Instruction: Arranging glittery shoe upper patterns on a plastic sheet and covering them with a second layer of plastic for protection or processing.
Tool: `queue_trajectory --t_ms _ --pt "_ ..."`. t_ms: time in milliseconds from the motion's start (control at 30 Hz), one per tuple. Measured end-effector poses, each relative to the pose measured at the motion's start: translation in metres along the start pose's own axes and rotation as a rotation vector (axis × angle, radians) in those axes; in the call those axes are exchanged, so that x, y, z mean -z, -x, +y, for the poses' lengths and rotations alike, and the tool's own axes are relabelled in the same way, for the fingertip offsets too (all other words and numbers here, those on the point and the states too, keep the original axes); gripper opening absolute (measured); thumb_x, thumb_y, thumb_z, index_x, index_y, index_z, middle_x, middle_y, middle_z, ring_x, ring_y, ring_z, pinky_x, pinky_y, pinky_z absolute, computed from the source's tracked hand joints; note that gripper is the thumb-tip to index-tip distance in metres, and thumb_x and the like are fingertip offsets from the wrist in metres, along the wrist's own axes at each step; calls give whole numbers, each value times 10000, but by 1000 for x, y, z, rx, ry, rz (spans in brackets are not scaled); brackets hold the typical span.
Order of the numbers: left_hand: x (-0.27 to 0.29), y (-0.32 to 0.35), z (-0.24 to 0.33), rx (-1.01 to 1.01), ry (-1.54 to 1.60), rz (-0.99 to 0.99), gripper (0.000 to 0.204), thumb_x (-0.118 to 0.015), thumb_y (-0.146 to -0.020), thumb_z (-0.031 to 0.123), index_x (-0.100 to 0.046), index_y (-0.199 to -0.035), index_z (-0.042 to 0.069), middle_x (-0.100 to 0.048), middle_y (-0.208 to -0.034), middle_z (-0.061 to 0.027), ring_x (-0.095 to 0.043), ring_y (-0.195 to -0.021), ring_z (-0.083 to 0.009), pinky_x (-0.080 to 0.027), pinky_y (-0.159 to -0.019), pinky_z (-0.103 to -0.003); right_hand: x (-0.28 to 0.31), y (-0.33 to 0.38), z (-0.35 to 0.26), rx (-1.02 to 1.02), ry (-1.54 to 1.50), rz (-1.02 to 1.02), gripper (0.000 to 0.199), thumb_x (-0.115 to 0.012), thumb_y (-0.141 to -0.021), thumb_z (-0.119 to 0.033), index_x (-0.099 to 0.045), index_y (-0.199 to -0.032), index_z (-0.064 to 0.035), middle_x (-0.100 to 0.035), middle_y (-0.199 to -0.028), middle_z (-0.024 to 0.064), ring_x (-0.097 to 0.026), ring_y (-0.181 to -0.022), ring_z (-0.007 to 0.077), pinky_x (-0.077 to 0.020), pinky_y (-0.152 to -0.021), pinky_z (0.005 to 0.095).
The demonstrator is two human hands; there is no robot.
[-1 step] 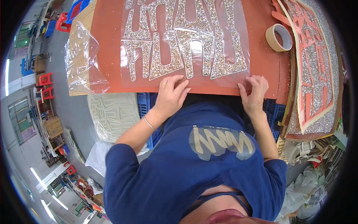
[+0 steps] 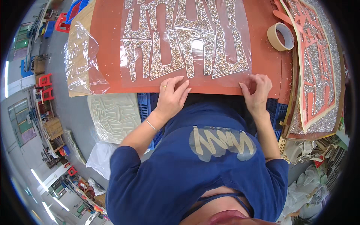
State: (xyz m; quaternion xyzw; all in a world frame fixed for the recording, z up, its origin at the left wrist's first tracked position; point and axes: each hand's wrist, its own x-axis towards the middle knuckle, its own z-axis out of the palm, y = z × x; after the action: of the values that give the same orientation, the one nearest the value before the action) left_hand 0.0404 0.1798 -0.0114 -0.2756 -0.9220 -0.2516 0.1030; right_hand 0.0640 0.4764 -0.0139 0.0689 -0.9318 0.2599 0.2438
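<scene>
The clear film sheet [image 2: 187, 41] with its glittery cut-out shapes [image 2: 180, 48] lies flat on the red-brown board [image 2: 262, 45] in front of me, its near edge under my hands. My left hand [image 2: 170, 97] rests spread and open, fingertips pressing that edge down. My right hand [image 2: 257, 92] curls at the sheet's right corner, fingers bent as if pinching the film, though I cannot tell for sure. I judge this the smoothing or aligning step; next calls for even pressure along the edge. A tape roll [image 2: 281, 35] sits beyond.
</scene>
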Motion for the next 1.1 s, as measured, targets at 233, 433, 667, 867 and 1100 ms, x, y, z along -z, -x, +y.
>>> queue_trajectory --t_ms 233,433,667,867,1100 --pt "-2 9 -4 -7 7 61 342 -682 -786 61 -586 -1105 -16 -593 -1124 -128 -536 -1013 -299 -428 -894 -389 111 43 81 -516 164 172 151 -583 -900 -80 -610 -1027 -2 -612 -952 120 -586 -912 238 -453 -843 335" --pt "0 4 -4 21 45 46 387 -672 -805 85 -555 -1161 -13 -589 -1103 -133 -533 -1005 -299 -420 -896 -392 167 107 119 -694 401 -239 189 -565 -899 -74 -635 -1068 -24 -620 -1004 135 -596 -949 271 -454 -850 347" --pt "0 -11 -3 57 -30 -43 396 -686 -803 164 -589 -1177 78 -525 -982 -85 -506 -905 -250 -410 -812 -363 164 98 117 -573 581 -301 141 -569 -888 -81 -644 -987 -14 -582 -920 132 -553 -906 301 -431 -821 371" --pt "-3 -10 -3 82 -19 -50 346 -675 -812 160 -625 -1153 121 -492 -973 -65 -487 -896 -226 -390 -782 -370 153 91 113 -425 619 21 94 -584 -875 -34 -643 -943 -7 -582 -890 135 -557 -866 288 -444 -781 369" --pt "-5 -9 -4 48 -59 -53 322 -655 -836 193 -630 -1145 108 -474 -1002 -91 -462 -954 -251 -377 -837 -376 20 -12 -9 44 -137 -131 174 -645 -741 31 -658 -892 -53 -574 -825 95 -550 -819 275 -451 -728 352"
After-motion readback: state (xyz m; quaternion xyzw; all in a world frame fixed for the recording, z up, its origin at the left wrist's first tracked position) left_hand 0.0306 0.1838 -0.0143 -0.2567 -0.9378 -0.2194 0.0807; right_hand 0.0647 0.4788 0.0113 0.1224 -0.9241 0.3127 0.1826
